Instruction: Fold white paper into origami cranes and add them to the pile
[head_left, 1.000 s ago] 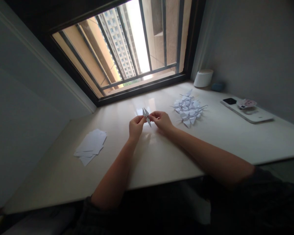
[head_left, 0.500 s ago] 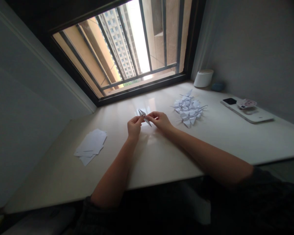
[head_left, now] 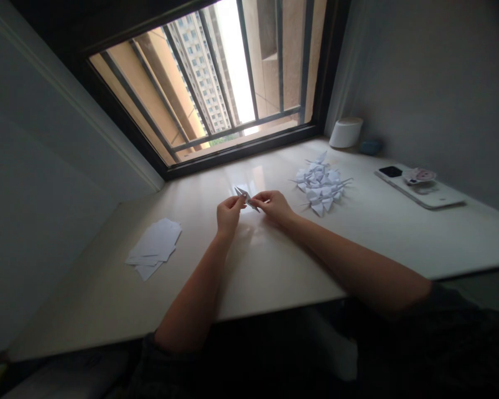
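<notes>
A small folded white paper piece (head_left: pixel 244 195) is held above the pale tabletop (head_left: pixel 274 260), in front of the window. My left hand (head_left: pixel 228 215) pinches its left side with closed fingers. My right hand (head_left: pixel 273 204) pinches its right side, fingers curled. A heap of several finished folded paper figures (head_left: pixel 321 185) lies just right of my right hand. A loose stack of flat white paper sheets (head_left: pixel 154 247) lies well to the left of my left hand.
A white phone (head_left: pixel 419 189) with a round sticker lies at the right near the wall. A white cylinder (head_left: pixel 345 132) and a small blue object (head_left: pixel 370 147) stand in the back right corner. A barred window (head_left: pixel 233 77) runs along the table's far edge.
The paper piece has been turned from pointing up to lying tilted, its tip toward the left. Both hands stay almost in place.
</notes>
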A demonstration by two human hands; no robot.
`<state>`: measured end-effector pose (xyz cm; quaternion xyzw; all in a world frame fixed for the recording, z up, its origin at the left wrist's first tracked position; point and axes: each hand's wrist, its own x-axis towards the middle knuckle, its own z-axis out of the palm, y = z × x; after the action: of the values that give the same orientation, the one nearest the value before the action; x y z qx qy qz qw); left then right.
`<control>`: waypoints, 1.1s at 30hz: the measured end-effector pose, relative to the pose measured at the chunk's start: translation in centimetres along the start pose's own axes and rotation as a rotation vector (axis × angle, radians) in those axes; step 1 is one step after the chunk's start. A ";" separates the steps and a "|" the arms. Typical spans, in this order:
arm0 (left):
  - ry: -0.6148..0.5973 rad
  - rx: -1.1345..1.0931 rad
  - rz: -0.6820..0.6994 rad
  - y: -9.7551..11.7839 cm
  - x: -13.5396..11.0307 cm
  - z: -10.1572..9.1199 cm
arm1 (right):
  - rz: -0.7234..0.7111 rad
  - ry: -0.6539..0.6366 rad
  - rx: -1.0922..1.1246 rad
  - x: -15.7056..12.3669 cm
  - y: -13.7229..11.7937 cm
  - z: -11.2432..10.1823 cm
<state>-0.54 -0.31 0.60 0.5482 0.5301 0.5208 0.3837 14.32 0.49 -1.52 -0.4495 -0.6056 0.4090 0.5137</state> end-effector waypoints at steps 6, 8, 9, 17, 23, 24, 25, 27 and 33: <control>0.045 -0.093 -0.082 0.1 0.2 -0.3 | -0.024 -0.039 0.143 0.3 -0.3 0.2; 0.054 -0.126 -0.116 0.1 0.3 -0.4 | 0.000 -0.077 0.219 0.4 -0.5 0.2; 0.057 -0.137 -0.127 0.1 0.4 -0.4 | 0.016 -0.097 0.250 0.4 -0.6 0.3; 0.031 -0.244 -0.226 0.2 0.5 -0.4 | -0.007 -0.132 0.341 0.0 -1.2 0.0; 0.009 -0.216 -0.192 0.0 0.4 -0.2 | -0.090 -0.237 0.332 0.0 -1.5 -0.3; 0.011 -0.213 -0.185 0.0 0.4 -0.2 | -0.082 -0.245 0.322 0.0 -1.5 -0.3; 0.017 -0.206 -0.177 0.0 0.4 -0.2 | -0.072 -0.246 0.318 0.0 -1.5 -0.3; 0.031 -0.178 -0.153 0.0 0.4 -0.2 | -0.063 -0.235 0.322 0.0 -1.4 -0.2; 0.025 -0.115 -0.090 -0.1 0.3 -0.1 | -0.033 -0.187 0.316 -0.1 -1.3 0.1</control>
<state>-0.72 -0.08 0.60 0.4945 0.5281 0.5394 0.4308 14.11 0.09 -0.31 -0.3132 -0.5861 0.5306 0.5262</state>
